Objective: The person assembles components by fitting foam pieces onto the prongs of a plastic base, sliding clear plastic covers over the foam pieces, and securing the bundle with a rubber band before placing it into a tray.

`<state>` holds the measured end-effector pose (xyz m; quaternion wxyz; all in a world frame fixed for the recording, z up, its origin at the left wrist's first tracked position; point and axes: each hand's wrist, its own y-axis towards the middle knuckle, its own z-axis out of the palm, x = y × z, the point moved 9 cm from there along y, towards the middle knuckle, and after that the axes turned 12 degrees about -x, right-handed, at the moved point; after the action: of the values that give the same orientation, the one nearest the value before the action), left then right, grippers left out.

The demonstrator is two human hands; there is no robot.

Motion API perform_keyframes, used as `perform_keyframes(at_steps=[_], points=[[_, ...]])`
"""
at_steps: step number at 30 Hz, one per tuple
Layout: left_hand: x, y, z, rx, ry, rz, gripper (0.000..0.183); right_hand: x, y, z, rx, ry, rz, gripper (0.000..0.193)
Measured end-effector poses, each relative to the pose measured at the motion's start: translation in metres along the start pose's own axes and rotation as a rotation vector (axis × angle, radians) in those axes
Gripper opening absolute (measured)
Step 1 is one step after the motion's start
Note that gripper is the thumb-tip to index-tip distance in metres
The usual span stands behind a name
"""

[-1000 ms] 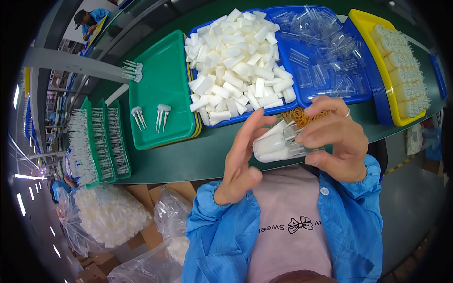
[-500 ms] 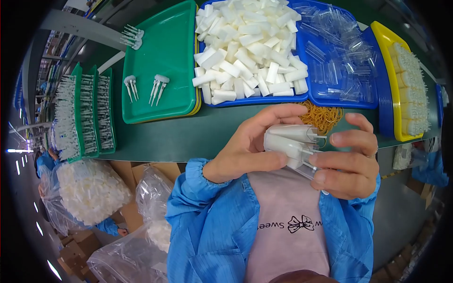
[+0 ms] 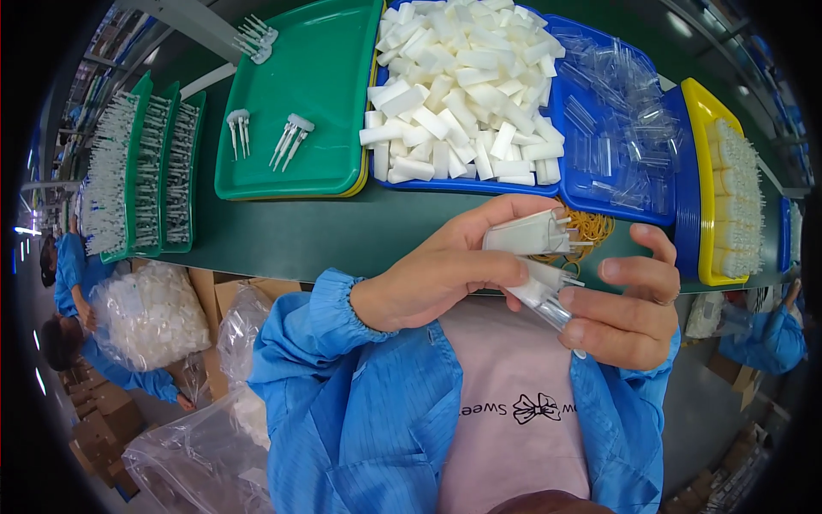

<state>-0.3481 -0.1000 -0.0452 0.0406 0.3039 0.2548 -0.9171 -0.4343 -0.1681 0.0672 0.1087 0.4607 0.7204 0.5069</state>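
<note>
My left hand (image 3: 437, 270) is closed around clear plastic sleeves with white blocks inside. The upper sleeve (image 3: 531, 233) lies between its fingers and thumb, and thin white sticks poke out of its right end. Below the thumb, a second clear sleeve (image 3: 541, 295) angles down to the right. My right hand (image 3: 629, 300) has its lower fingertips closed on the end of that sleeve, while its upper fingers are raised and apart. Just behind the hands lies a heap of tan rubber bands (image 3: 592, 230), partly hidden by the left hand.
A blue tray (image 3: 454, 185) is piled with white blocks; another blue tray (image 3: 591, 199) holds clear sleeves. The green tray (image 3: 282, 77) at left carries three stick clusters. Full racks (image 3: 147, 188) stand far left, a yellow tray (image 3: 707, 197) at right. Other people (image 3: 81, 283) work beyond the table.
The sleeves in my hands have spread apart, the upper one rising away from the lower one. The whole view has tilted slightly; the right hand keeps nearly the same pose.
</note>
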Motion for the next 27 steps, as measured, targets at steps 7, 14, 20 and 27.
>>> perform_keyframes(at_steps=[7,14,20,27], points=[[-0.002,0.001,0.002,0.033,-0.001,0.018,0.065,-0.002,0.000,0.000,-0.054,-0.001,-0.045,0.014],[0.001,0.001,0.008,0.092,-0.114,0.026,0.071,0.001,-0.001,-0.001,-0.113,-0.016,-0.079,0.012],[0.002,0.003,0.011,0.100,-0.107,0.027,0.074,-0.001,0.000,-0.001,-0.115,-0.040,-0.074,0.013],[0.003,0.004,0.012,0.091,-0.125,0.046,0.073,-0.001,0.002,-0.004,-0.100,-0.051,-0.044,0.011]])
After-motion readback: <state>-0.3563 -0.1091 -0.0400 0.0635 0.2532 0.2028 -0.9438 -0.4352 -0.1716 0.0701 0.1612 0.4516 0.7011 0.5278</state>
